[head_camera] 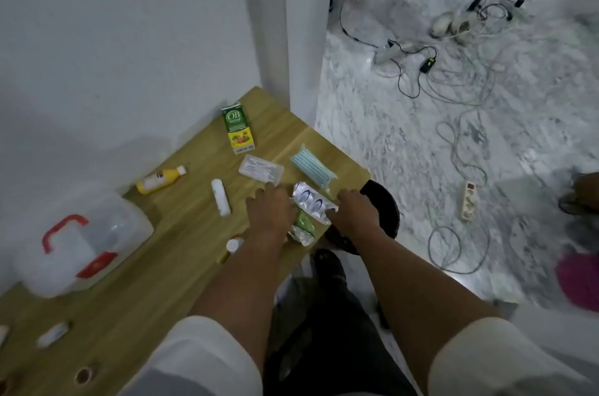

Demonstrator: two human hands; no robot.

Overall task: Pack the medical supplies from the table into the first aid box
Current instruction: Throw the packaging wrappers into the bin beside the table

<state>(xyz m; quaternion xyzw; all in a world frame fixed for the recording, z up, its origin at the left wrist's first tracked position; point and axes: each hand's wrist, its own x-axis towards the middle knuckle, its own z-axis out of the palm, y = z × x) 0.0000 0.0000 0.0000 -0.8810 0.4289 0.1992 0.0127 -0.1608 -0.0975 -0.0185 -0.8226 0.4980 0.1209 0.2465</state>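
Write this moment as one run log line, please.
left hand: on silver packet | right hand: at packet | first aid box: apart

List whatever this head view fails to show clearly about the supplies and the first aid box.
- First aid box: motion blur hides its contents and lid state.
- Small bottle: mostly behind the left hand's forearm.
- Green packet: partly under the silver packet.
- Items at bottom left: blurred.

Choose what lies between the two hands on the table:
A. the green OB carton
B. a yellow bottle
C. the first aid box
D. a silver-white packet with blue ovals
D: the silver-white packet lies between the left hand and the right hand.
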